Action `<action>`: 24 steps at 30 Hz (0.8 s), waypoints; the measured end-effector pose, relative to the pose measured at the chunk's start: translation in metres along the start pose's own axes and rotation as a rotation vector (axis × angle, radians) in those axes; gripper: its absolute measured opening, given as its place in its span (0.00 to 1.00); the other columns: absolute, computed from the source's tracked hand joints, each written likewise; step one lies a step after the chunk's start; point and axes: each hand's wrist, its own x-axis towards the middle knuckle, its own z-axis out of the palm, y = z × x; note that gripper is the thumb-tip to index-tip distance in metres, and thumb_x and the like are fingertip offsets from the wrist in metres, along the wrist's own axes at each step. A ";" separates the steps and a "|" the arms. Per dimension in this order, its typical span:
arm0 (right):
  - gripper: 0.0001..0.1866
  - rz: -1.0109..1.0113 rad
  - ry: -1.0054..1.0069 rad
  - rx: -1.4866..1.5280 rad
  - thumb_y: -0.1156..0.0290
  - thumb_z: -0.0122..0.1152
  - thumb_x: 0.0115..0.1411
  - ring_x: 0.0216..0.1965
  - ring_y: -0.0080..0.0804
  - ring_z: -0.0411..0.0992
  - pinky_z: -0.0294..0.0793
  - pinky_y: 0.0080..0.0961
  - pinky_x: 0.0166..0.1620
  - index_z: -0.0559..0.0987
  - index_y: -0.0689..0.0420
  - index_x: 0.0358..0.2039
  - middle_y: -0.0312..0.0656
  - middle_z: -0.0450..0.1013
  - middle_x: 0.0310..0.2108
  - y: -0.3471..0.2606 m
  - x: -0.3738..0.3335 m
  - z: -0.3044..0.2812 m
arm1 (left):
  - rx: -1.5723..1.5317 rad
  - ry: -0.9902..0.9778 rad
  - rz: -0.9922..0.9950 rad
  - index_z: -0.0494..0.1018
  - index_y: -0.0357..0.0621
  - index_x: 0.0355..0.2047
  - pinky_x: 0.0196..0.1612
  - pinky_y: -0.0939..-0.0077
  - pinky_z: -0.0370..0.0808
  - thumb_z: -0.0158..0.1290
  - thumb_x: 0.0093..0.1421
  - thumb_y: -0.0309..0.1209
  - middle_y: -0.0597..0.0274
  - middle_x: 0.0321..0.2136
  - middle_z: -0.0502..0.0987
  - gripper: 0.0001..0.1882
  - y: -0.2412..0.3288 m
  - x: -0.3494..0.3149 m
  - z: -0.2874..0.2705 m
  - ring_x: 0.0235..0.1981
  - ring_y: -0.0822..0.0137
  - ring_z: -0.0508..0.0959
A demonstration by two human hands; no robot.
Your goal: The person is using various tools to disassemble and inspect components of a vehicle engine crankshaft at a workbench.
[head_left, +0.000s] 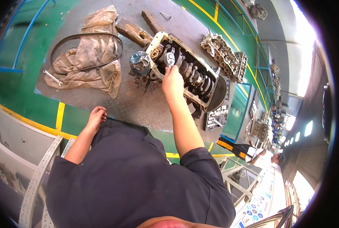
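Wrenching in hand: right hand (pixel 172 81) closed on ratchet (pixel 170 59) over crankshaft (pixel 192 74) in engine block (pixel 211 81). Left hand (pixel 96 117) loosely curled, empty, on thigh. Next move needs square socket seating, steady turn.

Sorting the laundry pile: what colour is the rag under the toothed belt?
Dirty beige rag; head view.

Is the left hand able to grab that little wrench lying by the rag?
Probably yes. The left hand rests empty on the person's knee, and nothing blocks the floor between it and the wrench beside the rag, though it would need a stretch.

dirty rag (pixel 91 57), toothed belt (pixel 68 40), wood blocks (pixel 133 32), cylinder head (pixel 224 57)
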 end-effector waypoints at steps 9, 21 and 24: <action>0.18 0.173 -0.133 0.082 0.63 0.46 0.66 0.34 0.64 0.74 0.73 0.51 0.38 0.63 0.69 0.37 0.68 0.73 0.29 -0.038 0.007 0.035 | 0.087 -0.184 0.013 0.70 0.46 0.37 0.26 0.84 0.67 0.46 0.61 0.28 0.68 0.25 0.72 0.05 0.053 0.031 -0.008 0.24 0.77 0.70; 0.17 0.736 -0.213 0.734 0.55 0.44 0.69 0.11 0.25 0.57 0.62 0.29 0.14 0.63 0.57 0.33 0.34 0.56 0.15 -0.040 0.014 0.015 | 0.046 -0.162 0.023 0.70 0.45 0.37 0.27 0.83 0.67 0.46 0.60 0.27 0.67 0.26 0.73 0.06 0.064 0.032 -0.027 0.24 0.77 0.70; 0.18 0.618 -0.218 0.474 0.55 0.43 0.69 0.12 0.25 0.56 0.62 0.29 0.14 0.63 0.58 0.31 0.34 0.56 0.14 -0.047 0.017 0.015 | 0.046 -0.181 0.002 0.69 0.45 0.36 0.26 0.84 0.67 0.46 0.60 0.27 0.68 0.25 0.72 0.05 0.059 0.032 -0.023 0.23 0.77 0.70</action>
